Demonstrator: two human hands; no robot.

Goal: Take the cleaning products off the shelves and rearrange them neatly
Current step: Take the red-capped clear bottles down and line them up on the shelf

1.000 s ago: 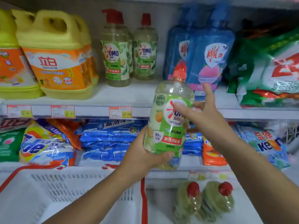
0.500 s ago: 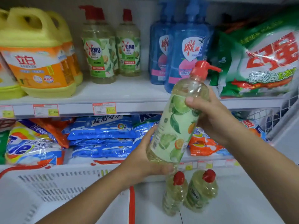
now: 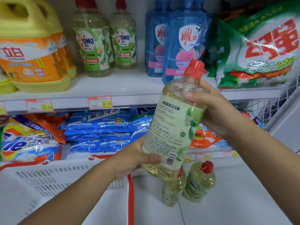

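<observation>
I hold a clear OMO dish-soap bottle (image 3: 174, 124) with a red pump cap, tilted to the right, its back label facing me. My left hand (image 3: 138, 158) grips its base from below. My right hand (image 3: 209, 109) grips its shoulder just under the cap. Two more OMO bottles (image 3: 97, 44) stand on the upper shelf (image 3: 123, 88). Another two OMO bottles (image 3: 200, 182) stand on the white surface below the held one.
Yellow detergent jugs (image 3: 32, 51) stand at the left of the upper shelf, blue pump bottles (image 3: 183, 43) in the middle, green powder bags (image 3: 259, 51) at the right. Blue and orange bags (image 3: 99, 127) fill the lower shelf. A white basket with red trim (image 3: 56, 184) sits at lower left.
The bottle has turned in my hands from its front label to its back label and tilted to the right. My right hand has closed round its shoulder. The view has shifted to the right.
</observation>
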